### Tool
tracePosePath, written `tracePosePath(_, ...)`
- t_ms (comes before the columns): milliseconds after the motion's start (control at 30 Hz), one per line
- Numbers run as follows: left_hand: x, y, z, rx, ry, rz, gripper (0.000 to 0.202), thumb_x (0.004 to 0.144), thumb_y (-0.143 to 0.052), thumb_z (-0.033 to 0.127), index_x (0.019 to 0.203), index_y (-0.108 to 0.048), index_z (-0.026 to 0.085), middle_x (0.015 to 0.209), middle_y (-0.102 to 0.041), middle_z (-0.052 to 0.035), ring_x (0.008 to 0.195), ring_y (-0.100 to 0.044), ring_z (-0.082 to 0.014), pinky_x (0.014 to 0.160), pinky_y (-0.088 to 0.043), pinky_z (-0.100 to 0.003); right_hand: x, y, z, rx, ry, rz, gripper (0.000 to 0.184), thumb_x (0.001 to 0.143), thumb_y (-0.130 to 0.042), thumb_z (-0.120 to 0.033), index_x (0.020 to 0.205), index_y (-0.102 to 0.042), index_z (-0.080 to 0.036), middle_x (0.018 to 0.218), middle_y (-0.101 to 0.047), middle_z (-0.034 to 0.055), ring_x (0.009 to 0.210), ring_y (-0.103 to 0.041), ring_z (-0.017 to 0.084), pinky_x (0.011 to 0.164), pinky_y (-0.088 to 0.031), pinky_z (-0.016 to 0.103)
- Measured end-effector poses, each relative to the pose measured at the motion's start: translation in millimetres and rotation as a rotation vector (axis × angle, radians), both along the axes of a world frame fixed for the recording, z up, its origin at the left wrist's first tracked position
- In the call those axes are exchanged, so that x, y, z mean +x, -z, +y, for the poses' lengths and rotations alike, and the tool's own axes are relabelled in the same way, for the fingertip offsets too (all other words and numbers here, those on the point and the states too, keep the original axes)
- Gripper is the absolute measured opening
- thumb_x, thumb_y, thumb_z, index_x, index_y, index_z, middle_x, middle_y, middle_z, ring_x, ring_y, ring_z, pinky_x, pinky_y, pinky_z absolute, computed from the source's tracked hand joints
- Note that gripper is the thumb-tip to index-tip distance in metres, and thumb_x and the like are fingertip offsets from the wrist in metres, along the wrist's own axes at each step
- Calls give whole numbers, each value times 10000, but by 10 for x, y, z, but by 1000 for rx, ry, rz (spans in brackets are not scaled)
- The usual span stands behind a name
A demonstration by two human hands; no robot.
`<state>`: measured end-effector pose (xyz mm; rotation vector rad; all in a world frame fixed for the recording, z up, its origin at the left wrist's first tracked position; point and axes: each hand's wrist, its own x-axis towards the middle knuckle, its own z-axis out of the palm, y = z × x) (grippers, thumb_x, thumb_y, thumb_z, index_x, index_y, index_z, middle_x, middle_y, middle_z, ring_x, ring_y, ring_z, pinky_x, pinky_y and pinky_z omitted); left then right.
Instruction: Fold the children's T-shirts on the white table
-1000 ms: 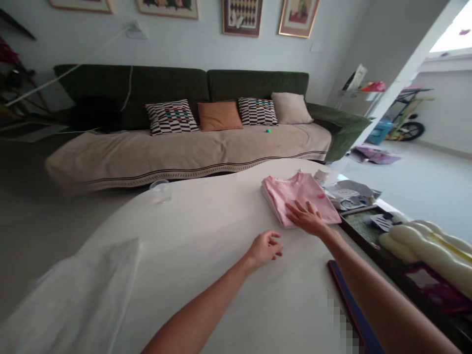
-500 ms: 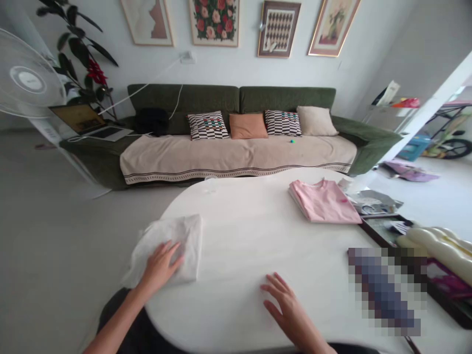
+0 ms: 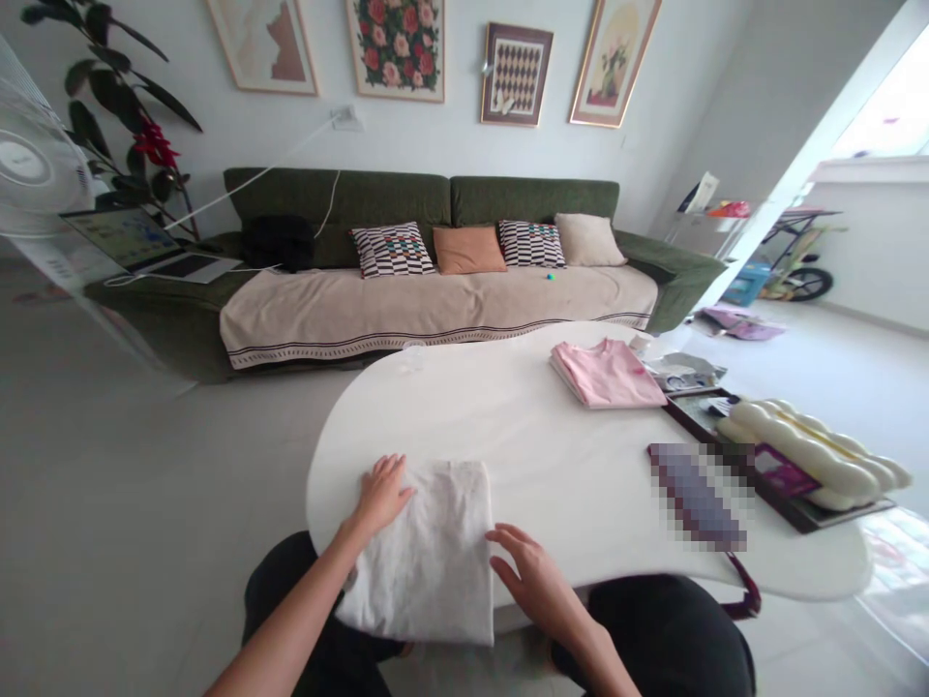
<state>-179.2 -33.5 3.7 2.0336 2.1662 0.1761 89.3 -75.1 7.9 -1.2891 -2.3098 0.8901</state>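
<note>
Here, the pale cloth (image 3: 444,552) runs near-to-far (overhanging the table's (image 3: 573,474) near-left edge) between the left hand (image 3: 381,498), spread on its far-left corner, and right hand (image 3: 535,571), loosely open at its right edge, neither gripping.

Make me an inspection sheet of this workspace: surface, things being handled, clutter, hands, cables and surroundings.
Surface: white table with a curved edge.
Handled things: white cloth, its near end past the table edge; folded pink shirt farther off, to the right.
Clutter: dark tray bearing a cream ribbed object; silver packet; clear cup; one item pixelated, unidentifiable.
Hands: left hand spread on the cloth; right hand at its right edge, contact unclear.
Cables: white cable from the wall socket toward the laptop.
Surroundings: green sofa with four cushions; fan at left.
</note>
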Motion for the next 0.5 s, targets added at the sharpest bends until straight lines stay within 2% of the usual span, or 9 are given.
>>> tracePosePath(100,-144,-62,237,-65,33,-12,449,691,-622,326,1118,-558,203,1071,-570,-89,1044,-474,-239,867,-373,-347,-24,-44,-49,10,-19,12,341,829,-411,-244,1142,-532,-184,1172,-535,99,1101,-484,198,941,-376,339)
tracePosePath(167,-177,-148,269,-22,135,-39,303,698,-619,275,996,-629,218,947,-592,-58,972,-499,-207,853,-378,-306,-9,-53,-76,13,-21,11,338,826,-412,-229,1139,-531,-184,1158,-542,98,1090,-490,199,935,-380,338)
tracePosePath(233,-149,-275,207,63,270,-86,171,742,-564,219,881,-663,218,915,-579,-47,942,-498,-184,847,-380,-283,1,-73,-92,17,-27,6,349,821,-408,-209,1153,-515,-194,1166,-532,93,1092,-487,196,937,-378,342)
tracePosePath(300,-51,-448,62,149,403,-131,169,778,-502,182,826,-662,211,938,-563,-47,932,-492,-173,838,-384,-280,-25,-131,-103,44,-19,18,428,811,-402,-179,1237,-430,-204,1241,-471,94,1144,-441,189,958,-358,348)
tracePosePath(400,223,-802,-289,156,611,-133,181,794,-464,160,793,-638,209,848,-568,-29,846,-503,-163,872,-366,-320,-138,-337,-130,146,-6,55,662,745,-470,-144,1355,-225,-222,1424,-201,82,1295,-201,198,1016,-279,373)
tracePosePath(433,332,-939,-431,130,698,-124,172,794,-464,166,770,-628,210,779,-567,-19,793,-507,-160,900,-347,-345,-180,-436,-144,186,-29,49,694,708,-500,-133,1346,-245,-230,1451,-113,65,1319,-102,216,1032,-238,401)
tracePosePath(467,434,-1078,-577,107,788,-122,167,795,-461,179,757,-620,216,741,-565,-15,764,-508,-161,917,-334,-358,-214,-546,-162,219,-80,28,663,675,-519,-122,1300,-332,-241,1459,-77,43,1324,-29,237,1042,-189,436)
tracePosePath(500,520,-1210,-723,82,867,-123,175,801,-450,194,761,-617,229,724,-569,-17,755,-508,-167,907,-343,-352,-235,-662,-182,238,-156,-3,572,655,-524,-116,1206,-446,-249,1456,-110,23,1323,-2,255,1045,-136,467)
